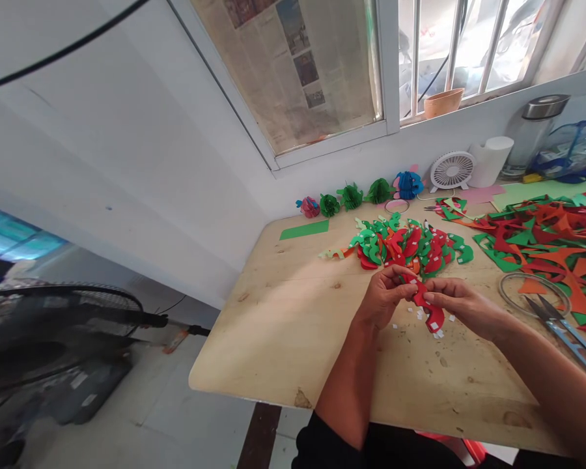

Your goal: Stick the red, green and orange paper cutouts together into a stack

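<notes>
Between my two hands is a red curved paper cutout [434, 318] with small white squares on it. My left hand [383, 294] pinches its upper left end. On the other side, the thumb and fingers of my right hand [456, 301] close on its middle. Small white paper squares [418, 314] lie scattered on the table under the cutout. Just beyond my hands is a pile of green, red and orange paper cutouts [371, 242], several bearing white squares.
Blue-handled scissors [557, 326] and a metal ring [502, 286] lie right of my right arm, beside a heap of paper scraps [561, 228]. Folded paper ornaments [350, 197], a small white fan [452, 172] and a bottle [534, 140] line the wall. A green paper strip [305, 229] lies at the table's back left.
</notes>
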Available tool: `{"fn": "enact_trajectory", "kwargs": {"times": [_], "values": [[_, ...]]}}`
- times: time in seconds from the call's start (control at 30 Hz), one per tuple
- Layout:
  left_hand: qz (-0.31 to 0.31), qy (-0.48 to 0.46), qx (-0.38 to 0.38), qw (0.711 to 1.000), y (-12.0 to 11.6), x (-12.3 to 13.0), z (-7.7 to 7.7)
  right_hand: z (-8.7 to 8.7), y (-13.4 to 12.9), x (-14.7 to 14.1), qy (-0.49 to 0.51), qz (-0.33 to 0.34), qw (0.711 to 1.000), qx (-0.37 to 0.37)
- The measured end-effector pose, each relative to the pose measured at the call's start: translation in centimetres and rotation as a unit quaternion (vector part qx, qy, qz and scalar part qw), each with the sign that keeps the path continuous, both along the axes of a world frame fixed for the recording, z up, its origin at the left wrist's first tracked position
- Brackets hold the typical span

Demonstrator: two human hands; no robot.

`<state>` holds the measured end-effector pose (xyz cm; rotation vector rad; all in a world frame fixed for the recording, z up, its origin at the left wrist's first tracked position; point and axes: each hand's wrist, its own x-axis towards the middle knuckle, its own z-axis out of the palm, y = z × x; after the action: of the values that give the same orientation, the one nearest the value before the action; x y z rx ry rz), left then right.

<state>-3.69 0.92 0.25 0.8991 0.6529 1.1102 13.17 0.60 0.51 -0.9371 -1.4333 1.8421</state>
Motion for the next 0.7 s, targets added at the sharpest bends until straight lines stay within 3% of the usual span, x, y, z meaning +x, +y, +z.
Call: {"fn": "enact_trajectory", "kwargs": {"times": [0.5, 0.7], "values": [[0.005, -0.023, 0.024, 0.999, 0.06, -0.23, -0.08, 0.02, 0.01, 0.08, 0.002, 0.010, 1.000, 0.021], [0.027, 0.021, 0.037, 0.999, 0.09, -0.90, 0.22, -0.15, 0.03, -0.22, -0.057, -0.013, 0.995, 0.086]]}}
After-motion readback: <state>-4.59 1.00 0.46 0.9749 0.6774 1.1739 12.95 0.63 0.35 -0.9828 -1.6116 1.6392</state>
